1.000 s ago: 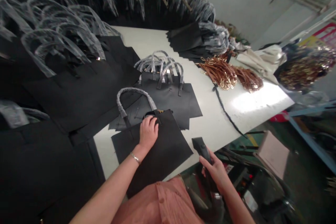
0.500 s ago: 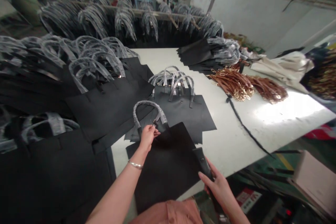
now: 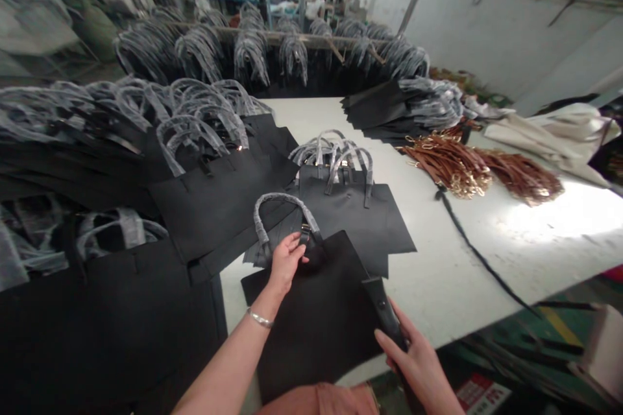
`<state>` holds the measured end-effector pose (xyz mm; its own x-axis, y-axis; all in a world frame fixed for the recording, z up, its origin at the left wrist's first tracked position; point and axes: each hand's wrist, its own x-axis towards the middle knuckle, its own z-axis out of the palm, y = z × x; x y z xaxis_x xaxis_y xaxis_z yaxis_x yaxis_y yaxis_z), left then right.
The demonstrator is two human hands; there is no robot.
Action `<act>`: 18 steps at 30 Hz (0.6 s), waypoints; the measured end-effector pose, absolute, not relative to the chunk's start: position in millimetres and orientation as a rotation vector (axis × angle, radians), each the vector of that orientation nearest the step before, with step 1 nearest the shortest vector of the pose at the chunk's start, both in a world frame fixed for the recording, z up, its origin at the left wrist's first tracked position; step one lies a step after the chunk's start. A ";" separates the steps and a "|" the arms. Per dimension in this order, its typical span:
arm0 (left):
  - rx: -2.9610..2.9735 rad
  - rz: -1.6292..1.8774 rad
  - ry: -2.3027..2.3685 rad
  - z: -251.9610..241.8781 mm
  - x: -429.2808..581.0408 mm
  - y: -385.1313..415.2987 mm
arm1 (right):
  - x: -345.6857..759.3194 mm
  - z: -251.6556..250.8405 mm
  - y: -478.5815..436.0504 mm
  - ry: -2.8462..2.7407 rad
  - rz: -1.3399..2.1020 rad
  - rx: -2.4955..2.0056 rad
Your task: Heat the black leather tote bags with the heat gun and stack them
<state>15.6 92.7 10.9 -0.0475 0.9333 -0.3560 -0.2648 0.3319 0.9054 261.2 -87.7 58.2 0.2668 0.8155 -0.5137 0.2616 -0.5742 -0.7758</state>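
A black bag panel (image 3: 316, 318) lies in front of me, its arched handle (image 3: 283, 200) wrapped in clear plastic. At the handle's base, my left hand (image 3: 286, 264) has its fingers around a short black buckle strap (image 3: 305, 233). Some of that strap is hidden by the fingertips. On the right, my right hand (image 3: 413, 356) grips a black strap-like piece (image 3: 382, 308) with a round stud near its upper end. That end rests against the panel's right edge; its lower part runs down out of view.
Stacked black panels with wrapped handles (image 3: 209, 194) cover the left side. Another pile (image 3: 360, 214) lies just beyond my panel. Brown straps with gold clasps (image 3: 455, 165) and a dark cord (image 3: 481, 259) lie on the white table (image 3: 433, 279). More wrapped handles hang on a rack (image 3: 250, 52) behind.
The view has shifted a little to the left and up. My left fingers look looser at the buckle strap. My right hand keeps its hold on the strap-like piece.
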 end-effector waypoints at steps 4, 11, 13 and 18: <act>1.038 1.018 1.327 10.2 12.4 90.5 | 253.4 71.7 -71.9 -1.023 1.248 -1.908; 1.892 0.314 2.233 5.6 -24.9 88.6 | 249.7 61.3 -72.7 -0.988 1.256 -1.940; 1.780 0.268 2.360 1.6 -35.4 90.6 | 252.9 53.4 -77.9 -0.974 1.264 -1.954; 1.553 0.193 2.077 -7.3 -52.1 104.8 | 256.7 35.5 -84.8 -0.968 1.315 -1.982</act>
<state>-52.1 104.8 -7.3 -0.1945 0.9241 -0.3290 0.8477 0.3271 0.4176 256.7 -84.8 35.5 0.2560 0.8132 -0.5227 0.2573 -0.5785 -0.7740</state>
